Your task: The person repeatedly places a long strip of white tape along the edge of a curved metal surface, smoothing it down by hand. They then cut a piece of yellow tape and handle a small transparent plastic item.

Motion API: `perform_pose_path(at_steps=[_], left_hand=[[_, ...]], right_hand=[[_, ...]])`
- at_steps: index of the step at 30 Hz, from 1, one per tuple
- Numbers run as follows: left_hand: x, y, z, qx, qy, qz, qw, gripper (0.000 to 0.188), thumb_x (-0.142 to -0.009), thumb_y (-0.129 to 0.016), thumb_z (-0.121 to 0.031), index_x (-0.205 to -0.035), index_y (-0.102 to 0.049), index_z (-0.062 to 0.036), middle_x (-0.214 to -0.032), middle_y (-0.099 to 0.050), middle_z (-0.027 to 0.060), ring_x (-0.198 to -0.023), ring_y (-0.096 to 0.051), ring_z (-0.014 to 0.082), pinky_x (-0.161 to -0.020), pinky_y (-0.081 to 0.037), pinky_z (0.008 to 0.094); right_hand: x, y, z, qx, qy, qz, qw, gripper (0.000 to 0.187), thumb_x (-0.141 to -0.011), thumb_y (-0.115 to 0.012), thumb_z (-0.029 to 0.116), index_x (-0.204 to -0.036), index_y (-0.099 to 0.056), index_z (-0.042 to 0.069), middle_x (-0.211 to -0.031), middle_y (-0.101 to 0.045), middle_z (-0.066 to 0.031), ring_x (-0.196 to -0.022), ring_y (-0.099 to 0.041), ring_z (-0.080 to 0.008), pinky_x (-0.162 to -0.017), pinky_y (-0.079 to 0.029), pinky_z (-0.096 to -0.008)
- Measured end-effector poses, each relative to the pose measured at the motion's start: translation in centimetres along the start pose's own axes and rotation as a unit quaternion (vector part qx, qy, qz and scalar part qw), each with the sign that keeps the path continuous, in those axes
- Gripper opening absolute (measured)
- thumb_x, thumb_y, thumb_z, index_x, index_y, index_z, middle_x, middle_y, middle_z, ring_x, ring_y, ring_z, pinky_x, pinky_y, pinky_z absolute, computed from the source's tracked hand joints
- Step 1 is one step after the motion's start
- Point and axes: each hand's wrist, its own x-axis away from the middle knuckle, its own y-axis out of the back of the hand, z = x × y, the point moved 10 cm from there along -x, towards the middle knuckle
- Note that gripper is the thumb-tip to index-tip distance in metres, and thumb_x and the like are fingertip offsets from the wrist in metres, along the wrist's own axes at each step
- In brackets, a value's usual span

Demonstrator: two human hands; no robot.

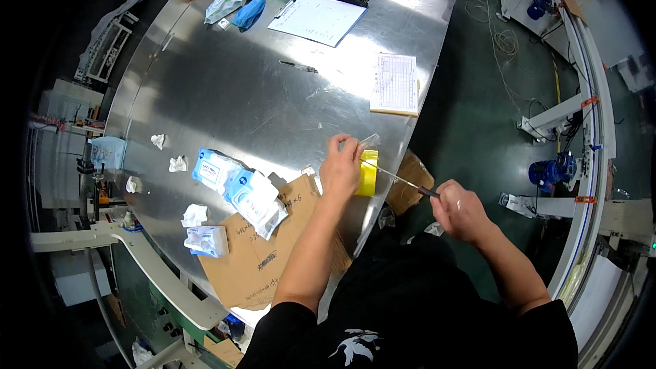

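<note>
My right hand point(461, 212) is closed around the dark handle of what looks like a long, thin screwdriver point(404, 180). Its metal shaft slants up and left over the table edge, toward my other hand. My left hand point(341, 169) has its fingers pinched together beside the shaft's far end, and a piece of clear plastic point(370, 141) sticks out past the fingertips. Just under the shaft lies a bright yellow roll or packet point(367, 176), partly covered by that hand. Whatever the tip touches is too small to make out.
Flattened cardboard point(239, 266) with handwriting lies by my left forearm, under wipes packs point(239, 188). Crumpled tissues point(178, 164) are farther left. A clipboard point(318, 19), a pen point(298, 67) and a form pad point(395, 84) lie beyond. A cardboard box point(412, 181) stands below the table's right edge.
</note>
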Motion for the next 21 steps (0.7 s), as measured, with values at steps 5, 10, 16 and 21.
perform_pose_path(at_steps=[5, 10, 16, 21], left_hand=[[0.0, -0.5, -0.1, 0.034, -0.071, -0.016, 0.997, 0.016, -0.095, -0.052, -0.026, -0.096, -0.057, -0.0105, -0.115, -0.057, 0.01, -0.089, -0.06, 0.0361, -0.072, -0.05, 0.0441], [-0.2, -0.5, -0.6, 0.059, -0.092, -0.017, 0.994, 0.014, -0.094, -0.053, -0.02, -0.096, -0.056, -0.0062, -0.111, -0.059, 0.0121, -0.094, -0.059, 0.0361, -0.075, -0.049, 0.0424], [-0.3, -0.4, -1.4, 0.076, -0.108, 0.0, 0.991, 0.008, -0.089, -0.057, -0.009, -0.092, -0.055, -0.0011, -0.105, -0.061, 0.0149, -0.093, -0.059, 0.0354, -0.077, -0.048, 0.039], [0.2, -0.8, -0.8, 0.072, -0.104, 0.004, 0.992, 0.011, -0.091, -0.055, -0.015, -0.097, -0.054, -0.0057, -0.102, -0.058, 0.0144, -0.088, -0.058, 0.0384, -0.072, -0.049, 0.0437]], right_hand=[[0.6, -0.2, -2.7, -0.042, -0.028, 0.002, 0.999, 0.02, -0.086, -0.063, 0.018, -0.084, -0.049, 0.004, -0.08, -0.053, -0.0167, -0.068, -0.055, -0.0386, -0.057, -0.043, -0.0448], [1.1, 0.7, -3.1, -0.008, 0.013, -0.045, 0.999, 0.026, -0.082, -0.067, 0.008, -0.076, -0.041, 0.005, -0.079, -0.056, -0.0142, -0.06, -0.054, -0.0309, -0.055, -0.043, -0.0382], [0.1, 1.1, -2.6, -0.053, -0.023, -0.027, 0.998, 0.026, -0.083, -0.065, 0.012, -0.079, -0.04, 0.006, -0.072, -0.055, -0.0127, -0.058, -0.055, -0.0312, -0.051, -0.042, -0.0374], [-0.9, 0.8, -1.3, -0.077, -0.066, 0.02, 0.995, 0.025, -0.084, -0.063, 0.016, -0.081, -0.042, 0.004, -0.061, -0.053, -0.0155, -0.056, -0.056, -0.037, -0.05, -0.041, -0.0432]])
